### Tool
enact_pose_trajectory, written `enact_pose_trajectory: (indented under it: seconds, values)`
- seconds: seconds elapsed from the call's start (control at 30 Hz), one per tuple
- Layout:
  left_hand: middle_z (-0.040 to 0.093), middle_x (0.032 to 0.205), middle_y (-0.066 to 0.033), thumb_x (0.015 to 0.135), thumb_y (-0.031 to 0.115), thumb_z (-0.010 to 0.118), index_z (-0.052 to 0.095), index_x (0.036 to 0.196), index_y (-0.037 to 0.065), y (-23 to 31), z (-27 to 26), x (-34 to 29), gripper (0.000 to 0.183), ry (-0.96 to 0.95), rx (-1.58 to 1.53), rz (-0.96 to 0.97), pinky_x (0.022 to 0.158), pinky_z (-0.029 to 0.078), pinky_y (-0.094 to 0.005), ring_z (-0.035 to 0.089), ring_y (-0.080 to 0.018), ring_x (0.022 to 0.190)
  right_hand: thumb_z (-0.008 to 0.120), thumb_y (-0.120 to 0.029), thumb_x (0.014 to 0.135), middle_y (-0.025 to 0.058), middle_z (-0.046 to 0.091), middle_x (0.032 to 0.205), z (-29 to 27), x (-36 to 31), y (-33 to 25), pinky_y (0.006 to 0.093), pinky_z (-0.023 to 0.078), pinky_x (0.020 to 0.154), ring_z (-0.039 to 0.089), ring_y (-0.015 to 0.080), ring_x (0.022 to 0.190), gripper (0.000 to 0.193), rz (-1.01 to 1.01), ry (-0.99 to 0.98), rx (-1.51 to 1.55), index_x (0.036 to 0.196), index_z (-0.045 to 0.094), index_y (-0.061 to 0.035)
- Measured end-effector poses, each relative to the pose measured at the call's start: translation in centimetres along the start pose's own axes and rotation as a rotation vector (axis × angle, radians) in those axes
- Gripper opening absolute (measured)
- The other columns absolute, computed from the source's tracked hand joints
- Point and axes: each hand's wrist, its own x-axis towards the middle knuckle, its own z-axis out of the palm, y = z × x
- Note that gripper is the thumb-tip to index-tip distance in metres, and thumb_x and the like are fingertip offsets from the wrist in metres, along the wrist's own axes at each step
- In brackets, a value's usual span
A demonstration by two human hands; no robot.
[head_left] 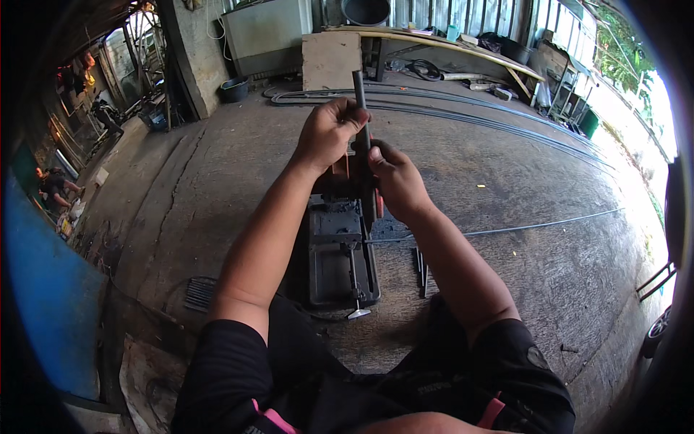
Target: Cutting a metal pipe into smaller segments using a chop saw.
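Observation:
A cut-off saw (340, 273) with a dark metal base stands on the floor in front of me. Rising from its upper part is a dark round bar (359, 90), tilted slightly left at its top. My left hand (327, 136) is closed, fingers and thumb pinching this bar from the left. Lower down and to the right, my right hand (397, 177) curls round the same bar, thumb against it. Both hands hide much of the saw's head. A long thin steel rod (528, 227) runs right from beside the saw's clamp, which has a screw handle (357, 313).
Short rods (421, 272) lie right of the saw, and a bundle of short bars (200, 293) lies left. Long bent rods (448, 107) stretch across the floor behind. A bench (448, 43) lines the back wall. Another person (54, 189) crouches at far left.

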Motion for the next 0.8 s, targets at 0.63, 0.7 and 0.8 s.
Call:
enact_pose_trajectory:
  seconds: [0.63, 0.7, 0.8]
  values:
    - [0.024, 0.151, -0.0247, 0.078, 0.081, 0.042, 0.021, 0.145, -0.008, 1.8, 2.8, -2.4, 0.113, 0.151, -1.360, 0.332, 0.118, 0.013, -0.0461, 0.019, -0.0344, 0.143, 0.056, -0.008, 0.088, 0.0136, 0.063, 0.095, -2.1, 0.0, -5.7, 0.0417, 0.046, 0.078, 0.060, 0.0363, 0.090, 0.017, -0.612, 0.273, -0.922, 0.102, 0.065, -0.0063]
    - [0.021, 0.153, -0.0234, 0.078, 0.080, 0.044, 0.021, 0.145, -0.009, 1.5, 2.9, -3.8, 0.113, 0.192, -1.382, 0.397, 0.119, 0.010, -0.0445, 0.015, -0.0314, 0.144, 0.058, -0.008, 0.087, 0.0119, 0.063, 0.093, -1.1, -0.3, -5.6, 0.0408, 0.044, 0.079, 0.060, 0.0338, 0.090, 0.017, -0.637, 0.269, -0.983, 0.102, 0.065, -0.0081]
    - [0.016, 0.155, -0.0219, 0.078, 0.078, 0.047, 0.017, 0.145, -0.008, 0.8, 2.8, -5.2, 0.114, 0.208, -1.373, 0.447, 0.120, 0.008, -0.0438, 0.011, -0.0288, 0.146, 0.062, -0.009, 0.084, 0.0082, 0.061, 0.091, -0.1, -0.8, -5.1, 0.0387, 0.040, 0.080, 0.059, 0.0289, 0.091, 0.018, -0.686, 0.278, -1.129, 0.100, 0.066, -0.0115]
